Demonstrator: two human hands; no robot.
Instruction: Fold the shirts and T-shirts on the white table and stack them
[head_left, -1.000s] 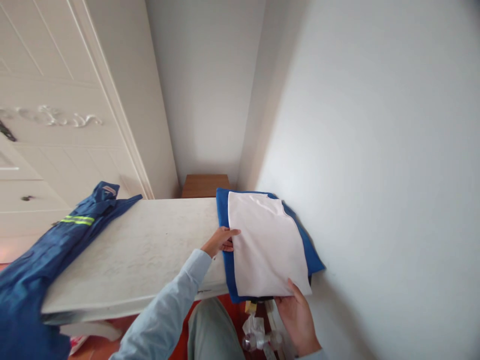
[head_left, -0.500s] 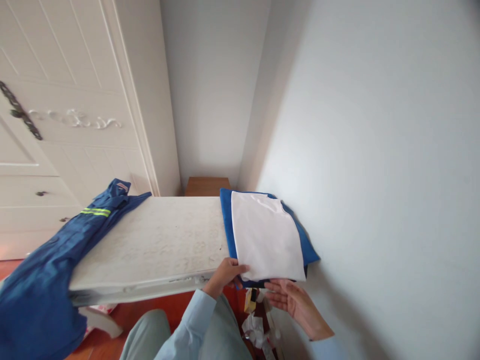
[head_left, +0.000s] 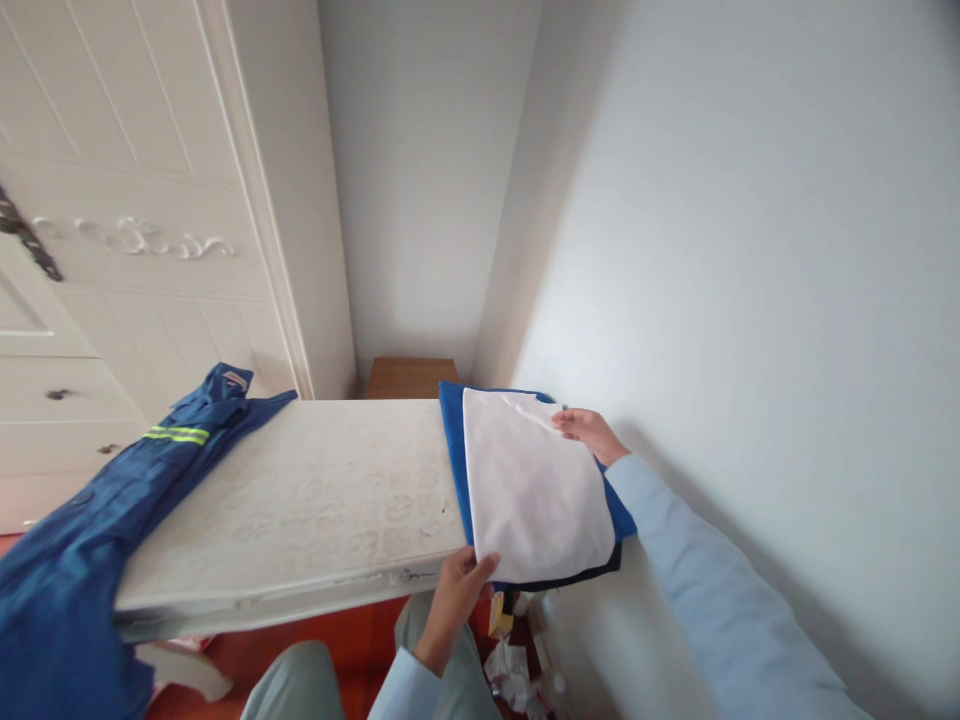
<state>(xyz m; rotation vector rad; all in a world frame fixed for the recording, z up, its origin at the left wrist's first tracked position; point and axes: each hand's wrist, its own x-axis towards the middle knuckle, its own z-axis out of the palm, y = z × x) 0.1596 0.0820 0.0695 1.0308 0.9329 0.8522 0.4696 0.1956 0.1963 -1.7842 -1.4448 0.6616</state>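
Observation:
A folded white shirt (head_left: 536, 490) lies on top of a blue folded cloth (head_left: 453, 425), with a dark layer (head_left: 592, 573) showing under its near edge. My left hand (head_left: 459, 590) pinches the near left corner of the white shirt, thumb on top. At the shirt's far right edge, my right hand (head_left: 589, 432) rests with its fingers stretched out over the fabric; its thumb is hard to see. The blue cloth sticks out past the white one on the left, at the back and on the right.
The stack lies at the right end of a white table (head_left: 315, 490), against the wall (head_left: 750, 250). Blue workwear with a yellow reflective stripe (head_left: 176, 435) hangs over the table's left end. Behind stand a white wardrobe (head_left: 172, 330) and a wooden box-like piece (head_left: 412, 377). Crumpled wrappers (head_left: 510, 672) lie below.
My right hand has moved from the shirt's near edge to its far right edge. My left hand keeps its pinch at the near left corner, and the shirt's near edge sits slightly lower in view.

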